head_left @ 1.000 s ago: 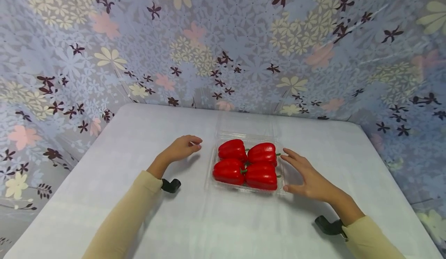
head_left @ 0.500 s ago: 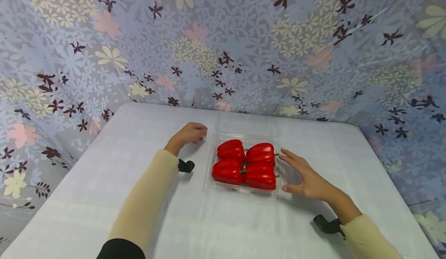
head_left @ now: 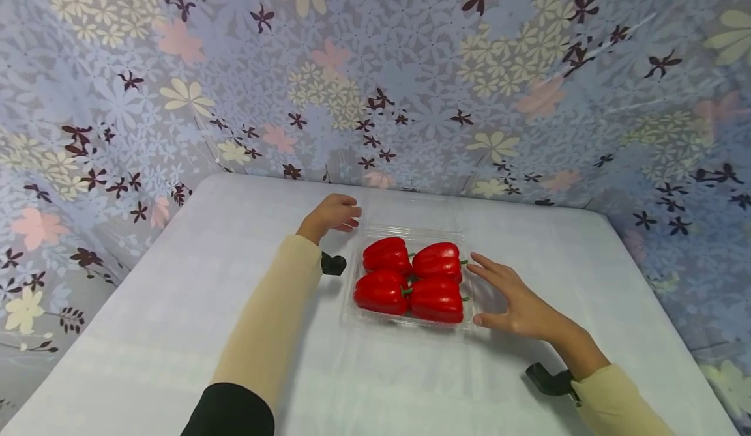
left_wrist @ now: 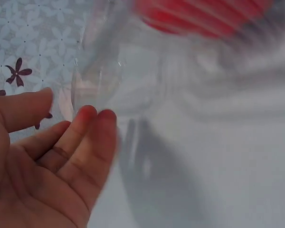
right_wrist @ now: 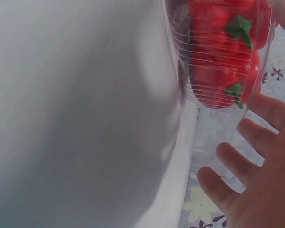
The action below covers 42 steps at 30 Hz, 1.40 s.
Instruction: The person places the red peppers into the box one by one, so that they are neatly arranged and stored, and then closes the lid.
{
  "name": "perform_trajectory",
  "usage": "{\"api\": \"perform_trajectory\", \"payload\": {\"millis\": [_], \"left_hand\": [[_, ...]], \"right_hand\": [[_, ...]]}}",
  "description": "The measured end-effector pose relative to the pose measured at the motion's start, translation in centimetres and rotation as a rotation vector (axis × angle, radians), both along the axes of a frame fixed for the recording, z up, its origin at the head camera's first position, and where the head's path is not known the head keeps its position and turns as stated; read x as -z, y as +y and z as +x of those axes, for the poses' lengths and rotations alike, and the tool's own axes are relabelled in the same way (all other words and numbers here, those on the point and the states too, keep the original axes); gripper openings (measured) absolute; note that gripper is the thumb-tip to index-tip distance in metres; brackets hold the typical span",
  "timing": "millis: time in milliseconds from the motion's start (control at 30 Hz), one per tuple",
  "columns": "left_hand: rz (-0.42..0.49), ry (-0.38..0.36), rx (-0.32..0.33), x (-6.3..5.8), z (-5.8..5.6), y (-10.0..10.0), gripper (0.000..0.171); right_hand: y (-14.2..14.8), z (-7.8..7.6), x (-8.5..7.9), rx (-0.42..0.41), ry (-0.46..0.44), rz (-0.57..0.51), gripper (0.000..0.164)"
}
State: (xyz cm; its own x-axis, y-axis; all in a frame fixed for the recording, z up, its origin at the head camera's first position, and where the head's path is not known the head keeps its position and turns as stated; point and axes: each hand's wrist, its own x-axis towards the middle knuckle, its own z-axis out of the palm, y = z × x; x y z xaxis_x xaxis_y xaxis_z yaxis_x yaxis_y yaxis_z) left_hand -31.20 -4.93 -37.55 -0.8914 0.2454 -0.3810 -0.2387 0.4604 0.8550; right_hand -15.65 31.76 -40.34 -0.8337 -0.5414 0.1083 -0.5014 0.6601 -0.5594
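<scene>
Several red bell peppers (head_left: 384, 292) with green stems lie in a clear plastic clamshell container (head_left: 411, 322). Its see-through lid (head_left: 411, 213) lies folded back on the far side. My left hand (head_left: 334, 214) is at the lid's left edge, fingers bent loosely; in the left wrist view the fingertips (left_wrist: 107, 118) are close beside the clear plastic, and I cannot tell whether they touch it. At the container's right wall, my right hand (head_left: 522, 302) has thumb and fingers spread. In the right wrist view its fingers (right_wrist: 256, 135) lie along the ribbed side, seemingly touching the rim.
A white cloth-covered table (head_left: 176, 305) bears the container. Behind it and at both sides hangs a floral curtain (head_left: 422, 84). A dark device is strapped at each wrist, the left one (head_left: 333, 264) near the container's left side.
My left hand has moved forward and to the right, from beside the container to the folded-back lid. The container has shifted slightly left; the right hand stays at its right side.
</scene>
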Motion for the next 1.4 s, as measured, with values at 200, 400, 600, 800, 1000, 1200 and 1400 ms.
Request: {"api": "perform_trajectory", "payload": {"millis": [200, 400, 600, 800, 1000, 1200, 1400], "left_hand": [[0.074, -0.032, -0.073, 0.2, -0.4, 0.4, 0.056], [0.140, -0.061, -0.090, 0.6, -0.5, 0.3, 0.058], [0.163, -0.073, -0.099, 0.7, -0.6, 0.4, 0.058], [0.166, -0.046, -0.073, 1.0, -0.6, 0.1, 0.061], [0.166, 0.023, -0.059, 0.4, -0.6, -0.1, 0.055], [0.122, 0.134, -0.062, -0.2, -0.4, 0.1, 0.050], [0.115, 0.222, -0.089, -0.6, -0.4, 0.5, 0.039]], "right_hand": [[-0.2, 0.0, -0.1, 0.003, 0.000, 0.013, 0.085], [-0.2, 0.0, -0.2, 0.009, -0.015, 0.015, 0.085], [-0.1, 0.1, 0.1, 0.002, -0.021, -0.001, 0.085], [-0.3, 0.3, 0.3, 0.001, -0.019, -0.006, 0.085], [-0.3, 0.4, 0.2, -0.007, 0.010, -0.007, 0.085], [-0.4, 0.4, 0.2, -0.011, 0.010, -0.011, 0.085], [-0.5, 0.4, 0.3, 0.001, -0.005, -0.007, 0.085]]}}
